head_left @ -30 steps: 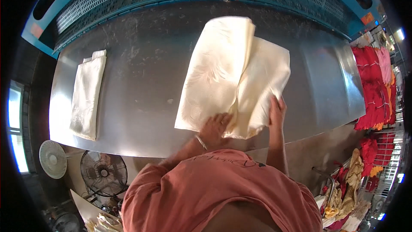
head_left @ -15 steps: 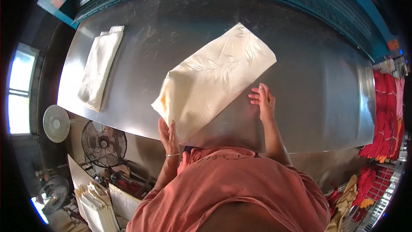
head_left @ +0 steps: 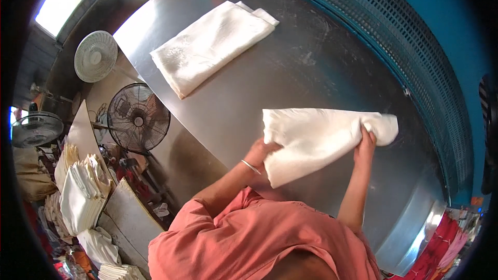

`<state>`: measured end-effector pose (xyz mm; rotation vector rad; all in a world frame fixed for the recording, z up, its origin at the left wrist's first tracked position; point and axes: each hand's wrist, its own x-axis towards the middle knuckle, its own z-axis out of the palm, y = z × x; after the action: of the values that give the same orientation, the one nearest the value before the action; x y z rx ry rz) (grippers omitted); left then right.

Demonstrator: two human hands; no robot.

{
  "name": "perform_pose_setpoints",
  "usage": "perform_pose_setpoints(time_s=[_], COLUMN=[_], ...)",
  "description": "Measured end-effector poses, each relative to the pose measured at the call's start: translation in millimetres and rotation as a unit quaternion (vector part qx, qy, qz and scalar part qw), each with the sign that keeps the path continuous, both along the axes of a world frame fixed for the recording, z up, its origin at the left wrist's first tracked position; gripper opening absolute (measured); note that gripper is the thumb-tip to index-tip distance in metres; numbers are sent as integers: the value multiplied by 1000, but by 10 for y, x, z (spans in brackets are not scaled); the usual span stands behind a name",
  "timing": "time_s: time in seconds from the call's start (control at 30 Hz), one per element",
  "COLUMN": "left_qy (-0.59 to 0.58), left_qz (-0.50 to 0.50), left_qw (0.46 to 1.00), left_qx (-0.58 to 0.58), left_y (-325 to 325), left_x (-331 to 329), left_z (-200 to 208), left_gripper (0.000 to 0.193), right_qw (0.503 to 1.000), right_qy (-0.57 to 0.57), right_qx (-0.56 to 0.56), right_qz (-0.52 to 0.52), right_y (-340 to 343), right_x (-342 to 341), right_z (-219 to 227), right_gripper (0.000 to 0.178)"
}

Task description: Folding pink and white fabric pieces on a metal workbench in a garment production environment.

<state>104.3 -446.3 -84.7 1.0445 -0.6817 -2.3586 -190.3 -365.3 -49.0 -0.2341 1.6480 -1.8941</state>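
A folded cream cloth [head_left: 314, 137] is held between my two hands over the metal table [head_left: 228, 103]. My left hand [head_left: 263, 151] grips its near left edge, the thumb lying on top. Toward the other end, my right hand [head_left: 366, 137] is closed on the fabric, which bunches around the fingers and droops past them. Farther left on the table lies a second folded cream cloth [head_left: 212, 44], flat and touched by neither hand.
A blue perforated guard [head_left: 404, 36] runs along the table's far side. At the left stand a black fan [head_left: 138, 119] and a white fan [head_left: 96, 56]. Stacked cream cloths [head_left: 83, 192] sit at lower left. Red fabric [head_left: 436, 243] hangs at lower right.
Both hands, open half a second ago, have taken hold of the cream cloth. It has turned and bunched at its right end. The view has swung left.
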Motion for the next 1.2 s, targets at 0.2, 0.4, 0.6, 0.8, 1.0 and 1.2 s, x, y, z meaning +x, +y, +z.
perform_pose_setpoints(time_s=[0.2,0.4,0.6,0.8,1.0,1.2], left_qy=[-13,-62,-233,-363,-282,-323], left_qz=[248,347,330,334,328,341], left_qw=[954,863,837,826,847,804], left_qx=[-166,-363,-369,-273,-310,-364], left_y=[-1365,-2358,-2819,-2619,-2540,-2560], left_x=[961,2054,2437,2270,2253,2928], left_z=[931,824,-442,-550,-596,-901], left_gripper=[29,19,31,80,75,69], right_qw=[979,937,929,940,969,992], right_qy=[87,86,15,-60,-36,-3], right_qx=[-70,-154,32,7,49,97], right_qz=[171,301,367,335,241,83], right_y=[-2094,-3485,-3744,-2564,-1417,-3], right_x=[748,1630,1845,1315,723,73], right_z=[688,642,-525,-885,-770,-610], right_gripper=[25,22,26,35,31,27])
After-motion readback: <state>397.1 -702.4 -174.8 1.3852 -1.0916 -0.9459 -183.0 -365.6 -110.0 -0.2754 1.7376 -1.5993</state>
